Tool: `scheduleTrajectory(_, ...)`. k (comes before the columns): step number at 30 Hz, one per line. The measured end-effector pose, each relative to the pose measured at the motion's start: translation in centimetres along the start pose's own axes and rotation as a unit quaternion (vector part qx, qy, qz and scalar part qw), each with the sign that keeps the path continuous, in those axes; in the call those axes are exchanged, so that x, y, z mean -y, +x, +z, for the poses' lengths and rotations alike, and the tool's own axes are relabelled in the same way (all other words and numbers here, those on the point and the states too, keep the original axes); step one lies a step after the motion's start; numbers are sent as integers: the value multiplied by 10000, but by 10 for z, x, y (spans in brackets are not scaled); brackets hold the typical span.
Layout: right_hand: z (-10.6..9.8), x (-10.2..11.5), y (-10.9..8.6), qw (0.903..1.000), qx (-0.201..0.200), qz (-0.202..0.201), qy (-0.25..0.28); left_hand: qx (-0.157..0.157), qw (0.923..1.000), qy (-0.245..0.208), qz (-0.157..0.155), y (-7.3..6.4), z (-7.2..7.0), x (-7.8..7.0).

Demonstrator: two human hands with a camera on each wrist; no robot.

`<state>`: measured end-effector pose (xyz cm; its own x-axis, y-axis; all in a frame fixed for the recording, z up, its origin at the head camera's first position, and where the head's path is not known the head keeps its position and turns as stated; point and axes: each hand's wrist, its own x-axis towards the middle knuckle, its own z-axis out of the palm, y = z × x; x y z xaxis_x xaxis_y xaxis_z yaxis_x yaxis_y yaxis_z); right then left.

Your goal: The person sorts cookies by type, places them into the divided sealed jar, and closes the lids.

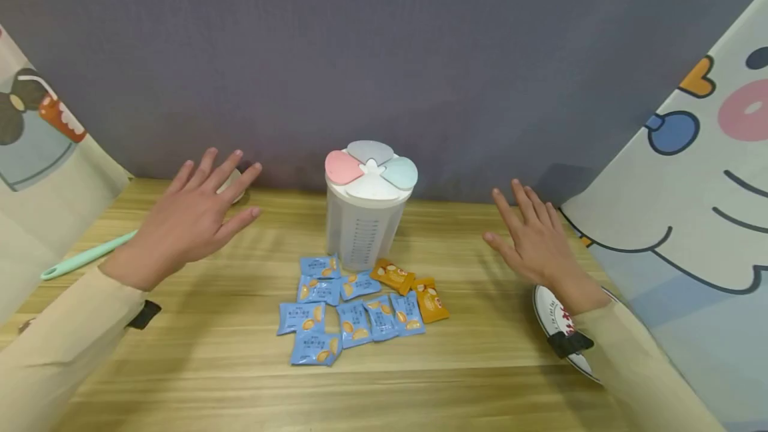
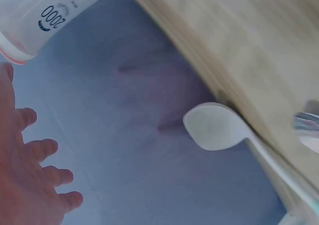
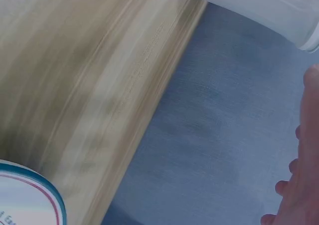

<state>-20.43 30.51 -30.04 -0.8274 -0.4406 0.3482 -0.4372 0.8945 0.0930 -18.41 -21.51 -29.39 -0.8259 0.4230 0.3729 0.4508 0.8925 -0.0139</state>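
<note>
My left hand (image 1: 191, 222) is held over the left side of the wooden table, palm down with fingers spread, and it holds nothing. Beneath it lies a ladle-like spoon with a mint-green handle (image 1: 90, 255); its white bowl (image 2: 214, 126) shows in the left wrist view. On the other side my right hand (image 1: 536, 245) hovers with straight, spread fingers and nothing in them, partly over a plate (image 1: 543, 309). Between the hands stands a clear lidded container (image 1: 366, 229) with pink, grey, white and teal petal flaps. Several blue snack packets (image 1: 354, 323) and two orange packets (image 1: 431, 300) lie before it.
A grey partition (image 1: 384, 52) rises behind the table (image 1: 252, 359). Cartoon-printed panels stand at the left (image 1: 36, 172) and right (image 1: 708, 185). A small shiny object (image 2: 307, 125) shows at the left wrist view's edge.
</note>
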Motion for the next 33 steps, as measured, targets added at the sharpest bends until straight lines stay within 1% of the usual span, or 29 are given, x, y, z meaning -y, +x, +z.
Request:
scheduleTrajectory(1, -1, 0, 2, 10000, 14, -7, -7, -8, 10000, -52, 51, 4, -1, -1)
scheduleTrajectory(3, -2, 1, 6, 10000, 2, -65, 32, -128, 9994, -247, 198, 12, -2, -2)
scheduleTrajectory(5, -3, 1, 11, 9997, -96, -206, 129, -358, 9968, -591, 411, 22, -1, -4)
scheduleTrajectory(6, -3, 2, 14, 9992, -175, -304, 213, -521, 9941, -785, 537, 27, 1, -4)
scheduleTrajectory(8, -2, 3, 22, 9968, -388, -560, 406, -909, 9858, -1178, 777, 37, 5, -4)
scheduleTrajectory(11, 1, 4, 35, 9887, -792, -1056, 713, -1451, 9705, -1618, 1044, 50, 11, -6)
scheduleTrajectory(14, 2, 6, 51, 9763, -1183, -1464, 1068, -1911, 9562, -1869, 1195, 64, 17, -10)
scheduleTrajectory(15, 2, 7, 57, 9715, -1307, -1580, 1189, -2022, 9520, -1936, 1235, 69, 18, -13)
scheduleTrajectory(17, 1, 11, 68, 9607, -1541, -1805, 1438, -2145, 9459, -2041, 1326, 79, 20, -18)
scheduleTrajectory(20, 1, 19, 84, 9440, -1835, -2112, 1747, -2083, 9411, -2144, 1580, 94, 22, -29)
scheduleTrajectory(22, 1, 28, 93, 9325, -1975, -2322, 1935, -1951, 9389, -2184, 1811, 102, 22, -37)
scheduleTrajectory(26, 0, 47, 105, 9106, -2186, -2671, 2272, -1744, 9291, -2360, 2251, 115, 25, -49)
scheduleTrajectory(29, -1, 59, 111, 8996, -2180, -2860, 2479, -1526, 9257, -2438, 2455, 120, 29, -54)
scheduleTrajectory(33, -1, 70, 116, 8903, -2017, -3021, 2746, -1192, 9282, -2470, 2513, 122, 33, -57)
